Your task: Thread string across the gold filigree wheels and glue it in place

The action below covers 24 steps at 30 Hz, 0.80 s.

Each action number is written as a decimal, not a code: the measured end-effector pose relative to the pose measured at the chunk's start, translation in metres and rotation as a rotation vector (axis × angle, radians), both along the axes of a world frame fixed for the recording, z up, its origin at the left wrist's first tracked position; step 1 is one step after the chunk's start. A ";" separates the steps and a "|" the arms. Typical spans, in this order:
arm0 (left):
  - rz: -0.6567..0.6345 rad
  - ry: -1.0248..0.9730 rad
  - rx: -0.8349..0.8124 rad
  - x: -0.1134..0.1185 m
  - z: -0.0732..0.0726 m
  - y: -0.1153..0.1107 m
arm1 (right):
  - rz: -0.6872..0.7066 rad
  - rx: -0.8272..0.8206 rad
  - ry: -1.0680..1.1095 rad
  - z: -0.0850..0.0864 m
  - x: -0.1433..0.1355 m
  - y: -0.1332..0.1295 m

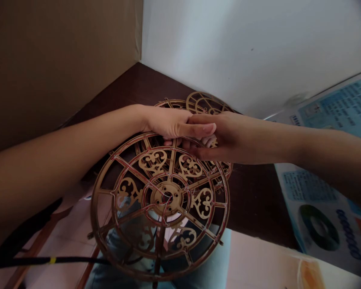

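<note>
A round openwork metal frame, brass-coloured with scrolled ornaments, spokes and a drilled hub, lies tilted over the table edge and my lap. Thin red and whitish wires run along its rings and spokes and into the hub. My left hand is bent over its far rim, thumb stretched out to the right and fingertips curled below, against the rim. From the right, my right hand meets it at the same rim, fingers bent inward. The hands overlap, and what sits between the right fingers is mostly hidden.
More brass-coloured openwork frames lie behind the hands on the dark wooden table. A white wall and a brown panel enclose the back. Printed blue-and-white sheeting covers the right. A black cable with yellow tape runs lower left.
</note>
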<state>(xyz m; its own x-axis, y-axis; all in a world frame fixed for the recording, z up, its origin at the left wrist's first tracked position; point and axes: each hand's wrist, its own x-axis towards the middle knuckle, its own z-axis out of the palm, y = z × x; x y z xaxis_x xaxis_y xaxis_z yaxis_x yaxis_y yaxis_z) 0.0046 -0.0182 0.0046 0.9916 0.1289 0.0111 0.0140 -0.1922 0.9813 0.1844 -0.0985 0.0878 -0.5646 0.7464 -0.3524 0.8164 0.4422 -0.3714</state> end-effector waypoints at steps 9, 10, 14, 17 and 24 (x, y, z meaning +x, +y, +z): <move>-0.035 -0.048 0.029 -0.003 -0.003 0.003 | 0.010 0.019 -0.033 0.000 -0.002 -0.002; -0.038 -0.056 0.027 -0.003 -0.004 0.004 | 0.004 0.025 -0.040 0.001 -0.003 -0.003; -0.045 -0.073 -0.011 -0.004 -0.006 0.006 | 0.017 0.058 -0.047 0.002 -0.008 -0.005; -0.078 -0.087 -0.033 -0.004 -0.009 0.008 | 0.009 0.081 -0.065 0.001 -0.009 -0.005; -0.053 -0.084 -0.011 -0.002 -0.011 0.010 | -0.033 0.119 -0.101 -0.002 -0.013 -0.007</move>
<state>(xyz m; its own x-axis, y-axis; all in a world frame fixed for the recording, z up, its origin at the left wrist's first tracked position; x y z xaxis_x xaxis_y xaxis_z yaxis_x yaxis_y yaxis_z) 0.0026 -0.0081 -0.0064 0.9927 0.0767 0.0934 -0.0784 -0.1794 0.9807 0.1713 -0.1054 0.0857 -0.5050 0.8039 -0.3142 0.8619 0.4501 -0.2336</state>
